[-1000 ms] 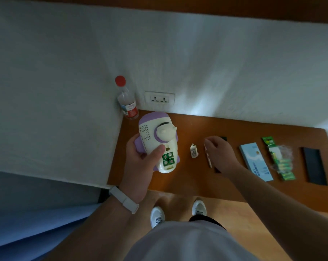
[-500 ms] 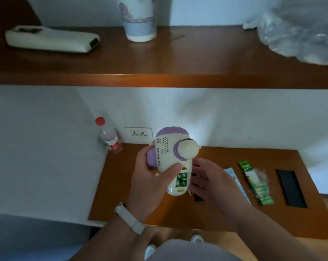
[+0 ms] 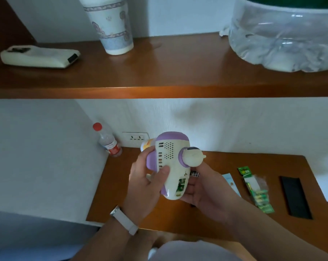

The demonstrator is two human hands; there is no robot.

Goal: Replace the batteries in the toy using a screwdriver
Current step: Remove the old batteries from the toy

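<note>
At the far left we saw one red-capped bottle standing in the corner of the bench, with one wall socket just beside it. Next came the left hand, which grasped the toy round its purple side, thumb pressed on the white front. The toy was off the bench, held in the air between the two hands. Its long axis ran from the purple cap nearest the wall down to the rounded end nearest the person.

On that lower end a small window showed green, which we took for the battery bay. It faced the right hand, which cupped the toy from below and to the right, fingers curled under it. So the right hand was the nearer to the bay, and we judged the work there would fall to it while the left steadied the body. We could not pick out a screwdriver with certainty.

Farther right on the bench lay one pale blue card, one green pack of batteries, its cells too blurred to count, and one black strip. We counted one toy and two hands, both holding it.
</note>
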